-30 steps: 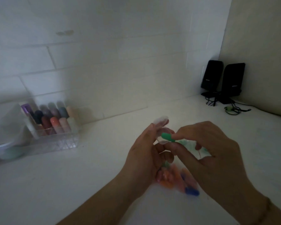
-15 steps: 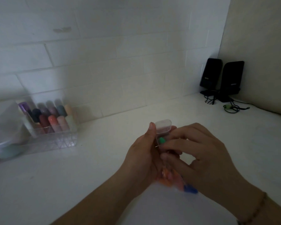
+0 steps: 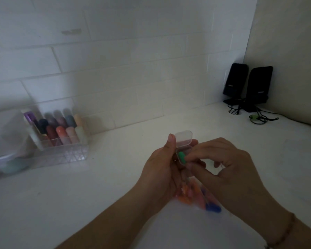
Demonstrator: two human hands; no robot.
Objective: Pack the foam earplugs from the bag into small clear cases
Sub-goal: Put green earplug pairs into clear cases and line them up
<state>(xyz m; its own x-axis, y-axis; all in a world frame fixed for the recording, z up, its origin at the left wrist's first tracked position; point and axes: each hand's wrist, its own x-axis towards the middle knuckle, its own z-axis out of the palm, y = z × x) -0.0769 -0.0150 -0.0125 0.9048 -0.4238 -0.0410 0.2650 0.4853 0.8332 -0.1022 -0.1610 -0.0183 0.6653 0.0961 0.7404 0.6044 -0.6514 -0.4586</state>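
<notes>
My left hand (image 3: 162,169) grips a small clear case (image 3: 183,141) with its lid flipped up, and also holds the clear bag (image 3: 197,196) of orange, pink and blue foam earplugs that hangs below it. A green earplug (image 3: 181,156) lies in the case's base. My right hand (image 3: 228,169) has its fingertips on that green earplug, pressing it into the case. Part of the case base is hidden behind my fingers.
A clear organiser (image 3: 61,141) with several coloured tubes stands at the left by the tiled wall, next to a blurry clear box (image 3: 5,141). Two black speakers (image 3: 248,87) with cables sit in the right corner. A white counter (image 3: 106,177) lies under my hands.
The green earplug went from being pinched in the air by my right hand into the open case. Both hands drew together and the case lid stands more upright.
</notes>
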